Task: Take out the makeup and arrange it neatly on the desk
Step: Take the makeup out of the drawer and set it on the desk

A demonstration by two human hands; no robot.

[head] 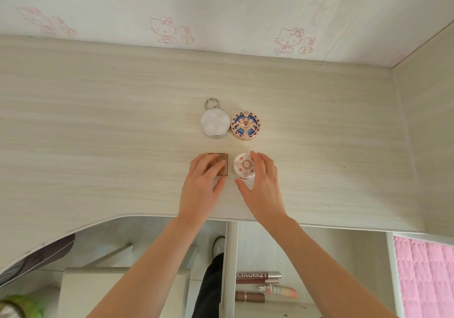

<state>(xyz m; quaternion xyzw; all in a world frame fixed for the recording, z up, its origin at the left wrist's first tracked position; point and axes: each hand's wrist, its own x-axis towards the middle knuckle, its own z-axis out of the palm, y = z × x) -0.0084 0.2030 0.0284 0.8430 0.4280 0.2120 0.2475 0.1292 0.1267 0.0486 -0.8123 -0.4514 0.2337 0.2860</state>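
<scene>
On the pale wooden desk (98,133) stand two round compacts side by side: a silver one with a key ring (215,123) and a blue-and-gold patterned one (245,126). Nearer to me, my left hand (205,182) rests its fingers on a small brown square compact (221,164). My right hand (261,182) curls around a white round compact with a floral lid (243,166), thumb in front and fingers on its right side. Both items sit on the desk. In the open drawer below lie lip-product tubes (258,277).
A wall with pink cartoon wallpaper (221,10) backs the desk, and a side panel (427,133) closes it on the right. Below the desk edge are a chair seat (122,290), my dark trouser leg (208,283) and a pink quilted cloth (425,280).
</scene>
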